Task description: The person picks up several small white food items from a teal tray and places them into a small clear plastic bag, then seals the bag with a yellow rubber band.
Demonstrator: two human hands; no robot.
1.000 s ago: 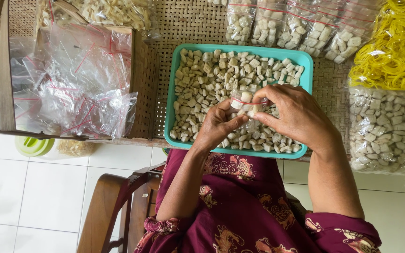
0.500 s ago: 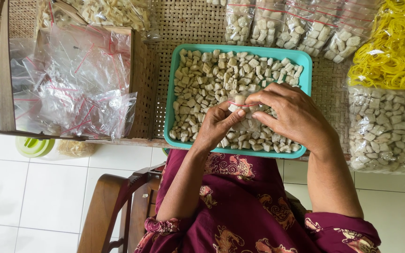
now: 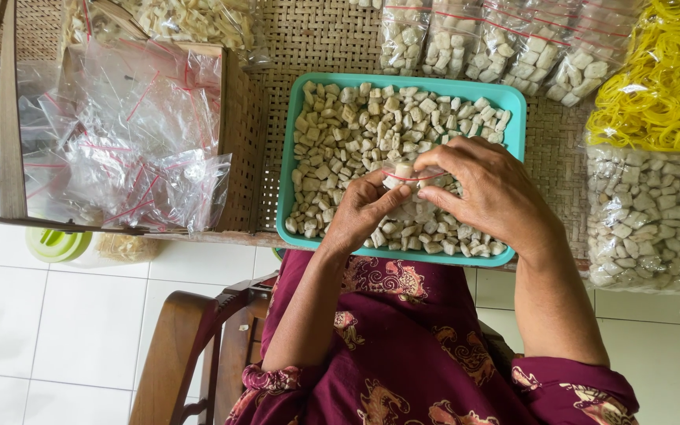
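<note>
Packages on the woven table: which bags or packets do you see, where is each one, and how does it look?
Small clear bag: held between left hand and right hand over the teal tray, red strip at its mouth.
Empty clear bags: loose pile at left, red strips.
Filled small bags: row at top, pale cubes inside.
Large clear bag: at right, full of pale cubes.
Bag of yellow rubber bands: top right.

Glossy plastic tray (image 3: 518, 106), matt woven rattan tabletop (image 3: 320, 35), crinkly clear plastic bags (image 3: 131, 142)

tray (image 3: 517, 110) centre on table; empty bags (image 3: 131, 149) left; filled bags (image 3: 651, 220) right and behind.
</note>
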